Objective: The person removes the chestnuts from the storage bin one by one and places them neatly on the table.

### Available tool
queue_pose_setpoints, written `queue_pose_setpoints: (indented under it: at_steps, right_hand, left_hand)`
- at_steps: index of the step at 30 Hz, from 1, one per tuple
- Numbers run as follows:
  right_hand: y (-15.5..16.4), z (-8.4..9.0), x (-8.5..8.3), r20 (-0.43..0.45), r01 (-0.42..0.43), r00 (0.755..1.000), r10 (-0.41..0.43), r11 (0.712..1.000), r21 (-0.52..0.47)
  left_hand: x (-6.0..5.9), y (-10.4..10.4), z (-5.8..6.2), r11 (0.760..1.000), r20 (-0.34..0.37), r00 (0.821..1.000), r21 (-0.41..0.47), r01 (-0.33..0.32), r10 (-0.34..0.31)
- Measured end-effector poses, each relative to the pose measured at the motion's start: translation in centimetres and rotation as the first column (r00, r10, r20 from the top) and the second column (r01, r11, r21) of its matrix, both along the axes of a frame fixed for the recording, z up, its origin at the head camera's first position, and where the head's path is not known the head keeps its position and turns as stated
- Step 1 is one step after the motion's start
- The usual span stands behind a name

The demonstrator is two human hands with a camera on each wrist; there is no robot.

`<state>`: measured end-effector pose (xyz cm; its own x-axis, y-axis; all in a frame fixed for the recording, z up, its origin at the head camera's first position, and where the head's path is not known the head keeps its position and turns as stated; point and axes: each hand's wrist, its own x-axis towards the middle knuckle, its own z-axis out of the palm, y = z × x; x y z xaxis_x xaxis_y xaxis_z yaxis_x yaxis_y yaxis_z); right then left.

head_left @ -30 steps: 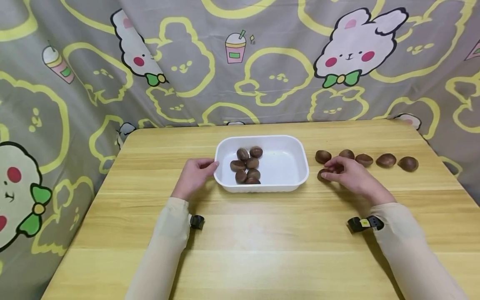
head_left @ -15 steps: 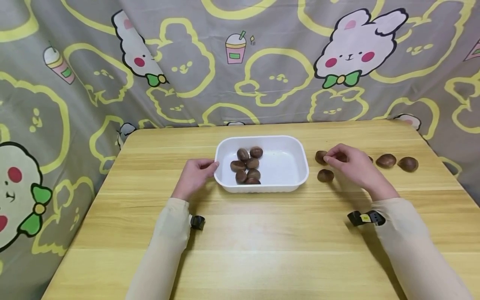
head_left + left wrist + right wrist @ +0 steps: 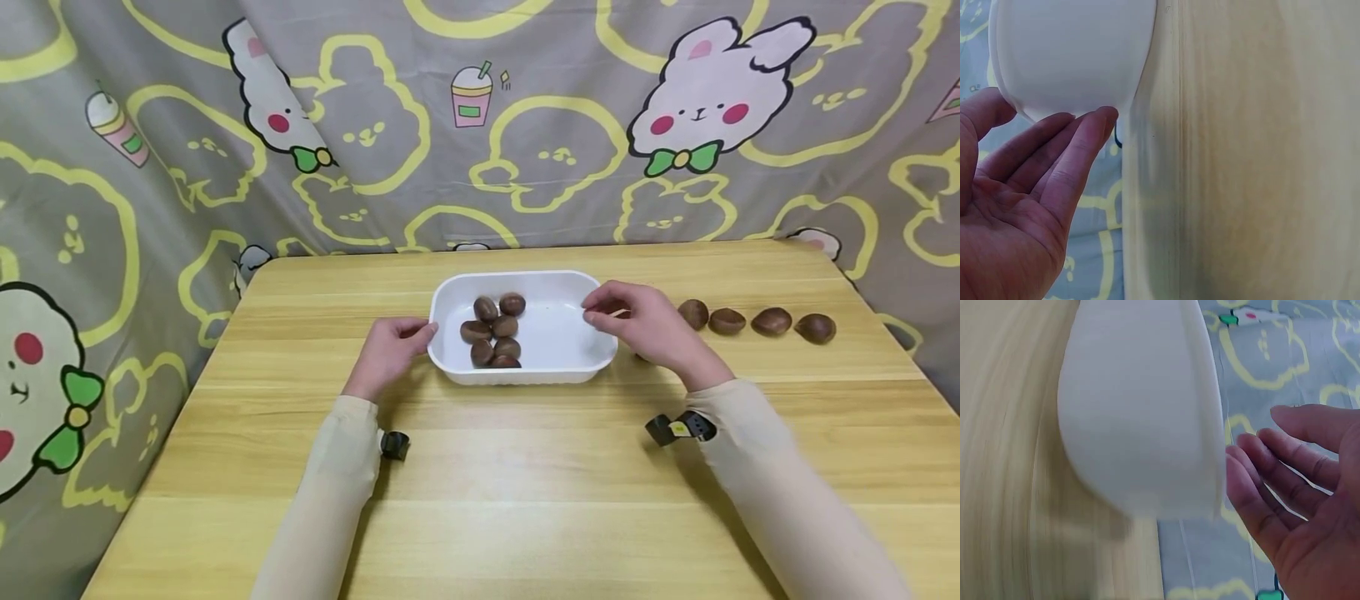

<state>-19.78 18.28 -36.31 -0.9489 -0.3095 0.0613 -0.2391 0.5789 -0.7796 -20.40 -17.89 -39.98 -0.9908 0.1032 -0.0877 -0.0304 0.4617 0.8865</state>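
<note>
A white plastic tray (image 3: pixel 525 377) stands on the table, with several brown chestnuts (image 3: pixel 506 327) grouped in its left half. My left hand (image 3: pixel 386 357) holds the tray's left end, the thumb at the rim and the fingers against the outer wall in the left wrist view. At the opposite end is my right hand (image 3: pixel 647 329), its fingertips over the right rim in the head view. The right wrist view shows that hand's fingers (image 3: pixel 1294 475) loosely bent beside the tray wall (image 3: pixel 1141 412), thumb apart, no chestnut visible between them.
Several chestnuts (image 3: pixel 772 322) lie in a row on the wooden table (image 3: pixel 480 483) to the right. Part of another chestnut (image 3: pixel 642 357) shows beneath the right hand, which hides the spot behind it. A patterned grey curtain (image 3: pixel 420 183) hangs along the table's far edge.
My right hand has gone from the near chestnut to the back row, then left to the tray's right rim. The left hand and the tray stay where they were.
</note>
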Motion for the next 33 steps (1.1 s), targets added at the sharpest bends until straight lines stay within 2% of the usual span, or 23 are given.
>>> queue_pose_setpoints:
  at_steps: [8,13,18,21,28,33]
  right_hand:
    - [-2.5,-1.0,-0.8,0.02,-0.157,0.987,0.157,0.988,-0.003]
    - [-3.8,-1.6,-1.2,0.03,-0.269,0.963,0.268,0.963,0.025]
    - [-5.3,-1.4,-1.3,0.046,-0.344,0.938,0.343,0.938,0.027]
    - [-6.4,-1.4,-1.3,0.041,-0.368,0.929,0.367,0.93,0.027]
    - [-8.1,-1.9,-1.7,0.028,-0.352,0.936,0.351,0.934,0.063]
    - [-8.7,-2.2,-1.7,0.023,-0.401,0.916,0.4,0.913,0.073]
  left_hand:
    - [0.0,0.3,0.3,1.0,0.003,1.0,0.019,0.003,-0.003]
    - [0.0,-0.2,0.4,1.0,-0.003,1.0,0.001,0.002,-0.002]
    - [0.0,-0.3,0.4,1.0,-0.001,1.0,0.006,0.007,-0.007]
    - [0.0,-0.3,0.3,1.0,0.007,1.0,0.009,0.001,-0.001]
    - [0.0,0.0,0.0,1.0,0.008,1.0,0.009,-0.004,0.004]
    - [0.0,0.0,0.0,1.0,0.004,1.0,0.015,0.01,-0.01]
